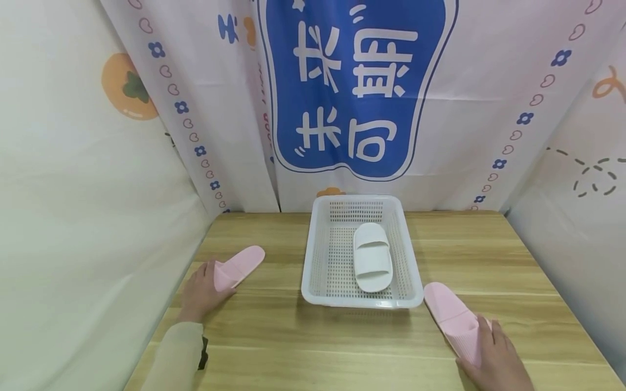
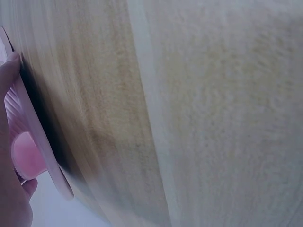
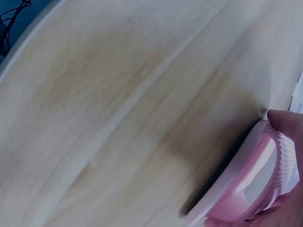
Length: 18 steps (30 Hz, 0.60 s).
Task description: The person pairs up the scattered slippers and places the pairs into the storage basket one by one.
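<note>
Partly hidden under hands (image 1: 202, 293): pink slippers (image 1: 452, 317).

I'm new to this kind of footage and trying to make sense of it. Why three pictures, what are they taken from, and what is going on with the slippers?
There is no machine here: a person works with bare hands and wears three cameras. The wide picture comes from the head, looking down at a wooden table. The two blurry close-ups come from cameras on each wrist.

On the table stands a white basket with one white slipper lying inside. The left hand grips a pink slipper on the left; the left wrist view shows fingers round its edge. The right hand grips a pink slipper on the right, seen close in the right wrist view. Both pink slippers are outside the basket.
</note>
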Tool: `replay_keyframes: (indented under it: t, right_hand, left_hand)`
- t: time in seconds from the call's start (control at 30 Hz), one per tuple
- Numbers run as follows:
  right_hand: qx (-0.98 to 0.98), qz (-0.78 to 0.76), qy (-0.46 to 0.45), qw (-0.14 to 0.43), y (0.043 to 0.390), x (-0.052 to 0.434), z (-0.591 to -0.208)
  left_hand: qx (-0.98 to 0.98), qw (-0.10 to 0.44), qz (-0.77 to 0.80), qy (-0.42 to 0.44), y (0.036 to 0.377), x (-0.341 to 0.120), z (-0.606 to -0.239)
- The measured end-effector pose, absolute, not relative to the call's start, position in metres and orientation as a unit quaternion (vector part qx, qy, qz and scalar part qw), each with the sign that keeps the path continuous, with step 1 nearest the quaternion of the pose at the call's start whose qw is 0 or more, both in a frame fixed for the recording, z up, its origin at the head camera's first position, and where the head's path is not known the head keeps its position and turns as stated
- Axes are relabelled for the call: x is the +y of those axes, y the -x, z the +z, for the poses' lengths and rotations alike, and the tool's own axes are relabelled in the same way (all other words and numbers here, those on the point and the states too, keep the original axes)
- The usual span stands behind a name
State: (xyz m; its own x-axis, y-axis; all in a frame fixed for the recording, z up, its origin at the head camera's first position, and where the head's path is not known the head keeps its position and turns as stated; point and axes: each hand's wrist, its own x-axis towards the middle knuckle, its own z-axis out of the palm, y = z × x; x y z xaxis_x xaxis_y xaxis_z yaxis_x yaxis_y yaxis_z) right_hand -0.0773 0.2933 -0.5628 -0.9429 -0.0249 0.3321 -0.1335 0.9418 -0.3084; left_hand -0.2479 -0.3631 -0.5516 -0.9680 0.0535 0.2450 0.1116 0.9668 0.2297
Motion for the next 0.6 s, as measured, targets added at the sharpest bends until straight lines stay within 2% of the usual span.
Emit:
replay_keyframes:
  t: [0.6]
  right_hand:
    - [-0.958, 0.191, -0.052, 0.208, 0.086, 0.304, -0.551]
  left_hand:
    - [-0.984, 0.125, -0.117, 0.045, 0.247, -0.360, -0.543]
